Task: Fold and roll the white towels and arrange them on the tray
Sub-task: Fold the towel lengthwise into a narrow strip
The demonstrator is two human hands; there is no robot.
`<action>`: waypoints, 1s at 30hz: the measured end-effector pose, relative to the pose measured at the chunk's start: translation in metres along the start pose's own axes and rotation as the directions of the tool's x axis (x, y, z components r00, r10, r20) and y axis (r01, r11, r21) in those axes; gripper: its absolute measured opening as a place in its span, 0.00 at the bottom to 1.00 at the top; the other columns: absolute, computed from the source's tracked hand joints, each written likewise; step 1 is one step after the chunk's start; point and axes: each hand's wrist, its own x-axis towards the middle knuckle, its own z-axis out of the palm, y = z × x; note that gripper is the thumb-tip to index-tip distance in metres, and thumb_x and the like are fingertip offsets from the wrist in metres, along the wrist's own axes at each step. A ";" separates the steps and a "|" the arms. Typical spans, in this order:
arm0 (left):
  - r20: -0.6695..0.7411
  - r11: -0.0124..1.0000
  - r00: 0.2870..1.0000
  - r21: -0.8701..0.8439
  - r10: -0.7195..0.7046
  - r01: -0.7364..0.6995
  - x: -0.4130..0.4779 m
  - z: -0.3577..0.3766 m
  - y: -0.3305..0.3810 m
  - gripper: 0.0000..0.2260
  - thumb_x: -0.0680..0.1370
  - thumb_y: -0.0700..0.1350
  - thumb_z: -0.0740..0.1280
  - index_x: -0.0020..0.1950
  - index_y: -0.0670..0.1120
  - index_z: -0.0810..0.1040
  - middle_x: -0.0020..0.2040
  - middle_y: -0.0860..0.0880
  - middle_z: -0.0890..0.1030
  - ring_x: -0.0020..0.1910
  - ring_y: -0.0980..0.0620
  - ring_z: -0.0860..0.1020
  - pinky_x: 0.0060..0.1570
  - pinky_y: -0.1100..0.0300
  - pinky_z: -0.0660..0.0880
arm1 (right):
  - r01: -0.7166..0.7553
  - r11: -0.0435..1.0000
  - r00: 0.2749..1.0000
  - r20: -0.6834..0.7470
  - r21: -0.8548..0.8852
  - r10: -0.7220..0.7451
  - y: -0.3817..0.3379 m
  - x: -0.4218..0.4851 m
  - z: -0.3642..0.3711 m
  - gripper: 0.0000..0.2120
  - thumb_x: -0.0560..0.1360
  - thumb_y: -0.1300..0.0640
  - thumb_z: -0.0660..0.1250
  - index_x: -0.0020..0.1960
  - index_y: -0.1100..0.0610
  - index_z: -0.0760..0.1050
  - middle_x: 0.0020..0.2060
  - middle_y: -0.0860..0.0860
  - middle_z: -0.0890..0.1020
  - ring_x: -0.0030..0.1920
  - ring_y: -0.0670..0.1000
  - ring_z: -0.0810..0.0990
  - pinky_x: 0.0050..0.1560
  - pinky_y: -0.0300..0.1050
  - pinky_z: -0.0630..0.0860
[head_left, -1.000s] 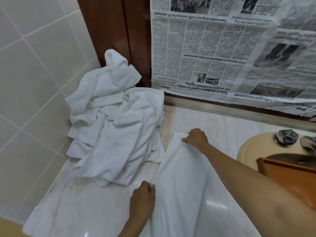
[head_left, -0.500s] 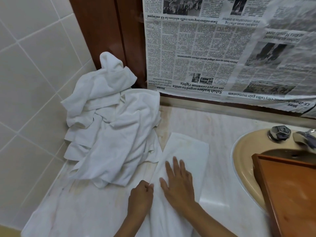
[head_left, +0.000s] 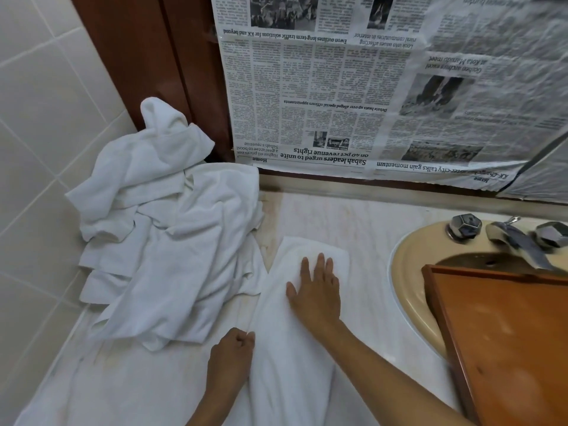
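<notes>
While the counter (head_left: 362, 216) bears a heap (head_left: 172, 241) of towels in its far left corner, a tray (head_left: 507, 333) sits over the sink (head_left: 408, 272) at its right edge. Mid-counter, reaching the near edge, lies a folded towel (head_left: 289, 364); the right hand (head_left: 316, 293) presses it, fingers straight, and the left hand (head_left: 232, 355) pinches its left edge.

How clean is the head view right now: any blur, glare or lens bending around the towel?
Head view: soft even light, no hard shadows or glare; folded towel, left hand and right hand are sharp; the newspaper smears toward the right edge; wide-angle lens tilts the door frame.
</notes>
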 end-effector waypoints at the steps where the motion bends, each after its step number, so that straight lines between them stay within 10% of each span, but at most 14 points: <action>1: 0.001 1.000 1.000 -0.002 0.005 -0.005 0.000 0.000 0.000 0.12 0.80 0.51 0.63 0.40 0.45 0.75 0.34 0.50 0.80 0.36 0.51 0.78 0.35 0.58 0.70 | 0.010 1.000 1.000 0.003 0.022 -0.010 -0.004 -0.019 0.010 0.33 0.81 0.38 0.45 0.81 0.51 0.42 0.78 0.58 0.36 0.78 0.59 0.36 0.77 0.54 0.42; 7: 0.003 0.999 0.999 -0.012 0.039 -0.039 -0.002 0.000 0.007 0.12 0.81 0.51 0.62 0.43 0.45 0.76 0.37 0.50 0.81 0.38 0.52 0.78 0.39 0.58 0.73 | 0.041 0.998 0.985 -0.168 -0.053 -0.049 0.009 -0.064 0.055 0.33 0.79 0.35 0.52 0.79 0.49 0.56 0.79 0.56 0.55 0.78 0.60 0.54 0.71 0.63 0.53; 18: 0.151 0.997 0.987 -0.050 -0.053 0.061 -0.058 0.049 0.040 0.16 0.74 0.49 0.64 0.61 0.48 0.71 0.53 0.49 0.78 0.51 0.48 0.77 0.49 0.58 0.74 | 0.017 0.994 0.989 -0.142 -0.108 -0.033 0.024 0.015 0.025 0.33 0.80 0.34 0.42 0.80 0.44 0.37 0.79 0.52 0.38 0.79 0.57 0.37 0.75 0.64 0.42; 24: 0.394 0.960 0.908 -0.172 -0.139 0.221 -0.076 0.058 0.034 0.11 0.65 0.40 0.63 0.45 0.48 0.79 0.42 0.53 0.81 0.42 0.53 0.79 0.39 0.64 0.75 | 0.029 0.986 0.990 -0.131 -0.163 -0.050 0.028 0.043 0.012 0.33 0.79 0.36 0.41 0.80 0.46 0.38 0.80 0.54 0.40 0.79 0.60 0.39 0.75 0.65 0.44; 30: 0.549 0.654 0.802 -0.521 -0.235 0.548 -0.065 0.010 0.017 0.09 0.56 0.33 0.58 0.20 0.45 0.71 0.26 0.48 0.74 0.30 0.48 0.73 0.32 0.62 0.69 | 0.041 0.988 0.991 -0.124 -0.146 -0.059 0.034 0.056 0.007 0.36 0.75 0.33 0.37 0.80 0.45 0.40 0.80 0.53 0.41 0.79 0.59 0.39 0.74 0.65 0.44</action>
